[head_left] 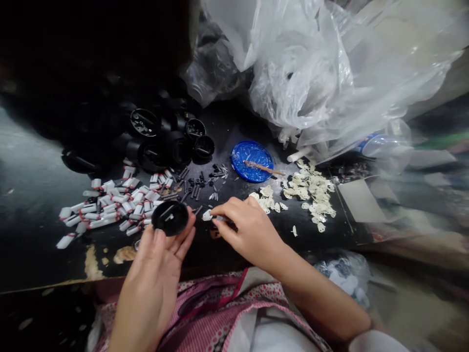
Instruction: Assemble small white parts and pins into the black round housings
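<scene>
My left hand (159,259) holds a round black plastic cap (170,217) by its rim, with the open side turned up and small white parts inside it. My right hand (247,227) is pinched on a small white piece (207,215) just right of the cap, low over the dark table (36,230). A heap of white pieces with red bands (110,205) lies left of the cap. Small black springs and pins (194,188) are scattered behind my hands. Cream flat pieces (311,190) lie to the right.
Several black round caps (164,139) are piled at the back left. A blue lid (252,160) holds a thin wooden stick. Crumpled clear plastic bags (322,73) fill the back right. A grey card (361,200) lies at the right edge.
</scene>
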Demonstrator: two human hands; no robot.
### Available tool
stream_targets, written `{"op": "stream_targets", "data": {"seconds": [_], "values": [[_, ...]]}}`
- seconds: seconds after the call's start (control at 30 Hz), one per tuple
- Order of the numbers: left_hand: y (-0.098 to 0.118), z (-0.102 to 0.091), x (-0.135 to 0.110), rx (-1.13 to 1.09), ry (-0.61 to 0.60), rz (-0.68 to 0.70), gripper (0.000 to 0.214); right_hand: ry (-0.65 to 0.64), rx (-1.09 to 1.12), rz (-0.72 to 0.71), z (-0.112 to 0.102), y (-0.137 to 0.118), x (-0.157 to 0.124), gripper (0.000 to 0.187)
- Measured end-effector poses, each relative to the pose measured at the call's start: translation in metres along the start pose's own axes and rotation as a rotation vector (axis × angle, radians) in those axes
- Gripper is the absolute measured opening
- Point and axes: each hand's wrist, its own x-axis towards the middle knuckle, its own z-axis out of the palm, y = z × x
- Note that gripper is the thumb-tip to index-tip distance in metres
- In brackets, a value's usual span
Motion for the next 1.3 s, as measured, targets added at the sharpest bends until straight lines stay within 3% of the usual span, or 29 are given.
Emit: {"op": "stream_targets", "data": {"seconds": [0.17,0.33,0.4,0.57,0.7,0.87,1.07,1.3], "values": [[0.003,-0.003,-0.001,0.008,-0.001,-0.049,0.029,-0.017,-0.066,-0.033,0.01,0.005,0.005,0.011],[0.003,-0.006,0.0,-0.025,-0.044,-0.156,0.031,-0.039,0.267,-0.046,0.004,-0.004,0.005,0.005],[0.004,-0.006,0.0,-0.027,-0.07,-0.185,0.032,-0.01,0.292,-0.049,0.001,-0.007,0.004,0.005],[0.003,-0.008,0.003,0.021,-0.067,-0.135,0.035,0.09,0.22,-0.177,0.0,-0.008,0.0,0.003],[-0.002,-0.007,0.005,0.095,-0.012,-0.068,0.026,0.144,0.196,-0.253,-0.001,-0.01,0.0,0.006],[-0.004,-0.004,0.002,0.123,0.054,-0.099,0.033,0.198,0.149,-0.28,-0.001,-0.013,0.002,0.007],[-0.006,-0.009,-0.001,0.121,-0.051,-0.096,0.027,0.162,0.084,-0.298,0.001,-0.012,0.003,0.012],[-0.01,-0.009,-0.001,0.114,-0.12,-0.049,0.018,0.209,0.092,-0.285,0.0,-0.016,-0.001,0.008]]}}
